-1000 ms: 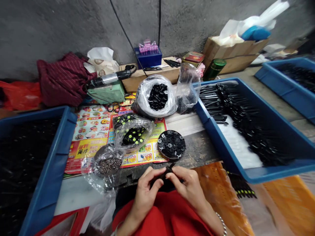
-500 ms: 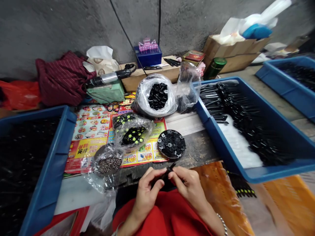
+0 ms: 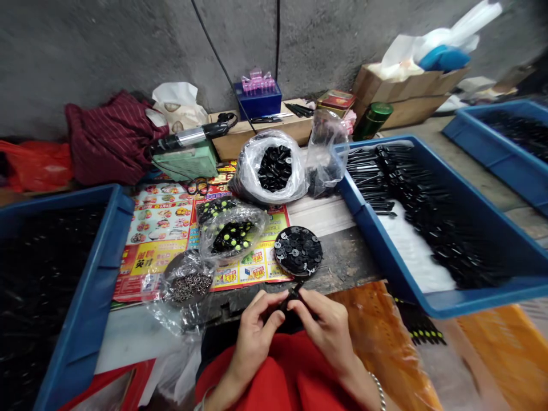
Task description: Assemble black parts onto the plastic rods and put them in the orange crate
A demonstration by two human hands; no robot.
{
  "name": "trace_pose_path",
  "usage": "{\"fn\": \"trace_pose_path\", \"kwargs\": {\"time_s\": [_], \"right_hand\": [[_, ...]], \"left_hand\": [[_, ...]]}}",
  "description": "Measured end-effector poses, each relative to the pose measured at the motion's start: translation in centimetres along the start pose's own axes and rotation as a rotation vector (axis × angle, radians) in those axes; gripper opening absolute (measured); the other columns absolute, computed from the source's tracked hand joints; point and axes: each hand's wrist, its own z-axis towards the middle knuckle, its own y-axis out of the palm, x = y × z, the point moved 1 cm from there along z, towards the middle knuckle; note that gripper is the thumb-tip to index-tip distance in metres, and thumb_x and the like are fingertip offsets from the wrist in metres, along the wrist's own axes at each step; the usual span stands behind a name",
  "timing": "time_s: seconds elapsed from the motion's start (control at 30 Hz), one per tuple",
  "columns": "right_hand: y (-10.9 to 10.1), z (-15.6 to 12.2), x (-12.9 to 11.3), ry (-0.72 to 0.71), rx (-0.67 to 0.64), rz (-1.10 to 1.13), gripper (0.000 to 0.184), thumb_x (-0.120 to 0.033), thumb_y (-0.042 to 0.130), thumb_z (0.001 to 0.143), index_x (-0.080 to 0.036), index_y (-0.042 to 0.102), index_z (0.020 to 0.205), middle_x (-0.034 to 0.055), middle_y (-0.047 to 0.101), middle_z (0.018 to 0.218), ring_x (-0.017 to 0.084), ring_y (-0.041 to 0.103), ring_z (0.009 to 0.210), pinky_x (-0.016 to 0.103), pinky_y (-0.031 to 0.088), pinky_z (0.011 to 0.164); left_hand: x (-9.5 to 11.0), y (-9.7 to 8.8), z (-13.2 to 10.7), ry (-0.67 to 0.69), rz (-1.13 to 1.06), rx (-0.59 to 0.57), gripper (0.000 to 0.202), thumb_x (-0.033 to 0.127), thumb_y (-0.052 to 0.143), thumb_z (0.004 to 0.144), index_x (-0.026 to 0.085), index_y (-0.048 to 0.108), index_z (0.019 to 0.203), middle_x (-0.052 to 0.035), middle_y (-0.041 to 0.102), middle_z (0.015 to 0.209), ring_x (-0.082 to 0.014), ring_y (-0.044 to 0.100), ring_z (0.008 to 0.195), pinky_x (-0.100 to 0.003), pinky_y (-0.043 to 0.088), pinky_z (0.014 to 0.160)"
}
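Black plastic piece (image 3: 293, 294) is gripped between the closed fingertips of the left hand (image 3: 257, 335) and the right hand (image 3: 327, 331), and is held above red clothing (image 3: 274, 377) at the near edge of the table. Just beyond it, a round pile of black parts (image 3: 298, 250) is laid. To the left, a clear bag of metal clips (image 3: 188, 287) and a bag of green-dotted black parts (image 3: 233, 235) are laid on a printed flyer (image 3: 154, 225). A blue tray (image 3: 372, 240) of black strips is set to the right.
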Motion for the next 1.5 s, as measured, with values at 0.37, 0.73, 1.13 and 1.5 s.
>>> {"fn": "trace_pose_path", "kwargs": {"time_s": [0.37,0.73,1.13,1.5], "right_hand": [[1.0,0.3,1.1,0.563,-0.126,0.643,0.022,-0.037,0.074,0.073,-0.015,0.072,0.071,0.0009,0.065,0.066,0.016,0.057,0.063,0.024,0.047,0.061],[1.7,0.9,1.1,0.671,-0.04,0.829,0.039,-0.044,0.083,0.06,-0.016,0.073,0.085,-0.0009,0.065,0.06,0.014,0.057,0.053,0.023,0.049,0.054],[0.7,0.8,-0.5,0.323,-0.13,0.499,0.021,-0.029,0.063,0.083,-0.02,0.076,0.096,0.0081,0.072,0.094,0.023,0.065,0.087,0.026,0.051,0.075],[-1.0,1.3,1.4,0.378,-0.31,0.68,0.029,-0.04,0.072,0.077,-0.022,0.077,0.1,0.0066,0.072,0.096,0.023,0.064,0.088,0.029,0.052,0.077]], "left_hand": [[0.4,0.9,-0.1,-0.252,-0.393,-0.065,0.032,0.04,0.073,0.077,0.017,0.063,0.099,-0.0011,0.065,0.075,-0.0105,0.06,0.055,-0.019,0.047,0.051],[0.0,-0.3,0.2,-0.075,-0.024,-0.006,0.017,0.024,0.065,0.08,0.021,0.071,0.095,-0.0054,0.073,0.093,-0.0201,0.07,0.082,-0.023,0.058,0.069],[0.9,-0.2,0.5,-0.04,0.129,-0.051,0.018,0.018,0.055,0.081,0.02,0.062,0.098,-0.0034,0.068,0.087,-0.0187,0.066,0.08,-0.022,0.053,0.069],[3.0,-1.4,1.1,-0.236,-0.155,-0.211,0.025,0.016,0.063,0.075,0.02,0.054,0.098,0.0015,0.057,0.077,-0.0127,0.054,0.071,-0.021,0.044,0.064]]}}
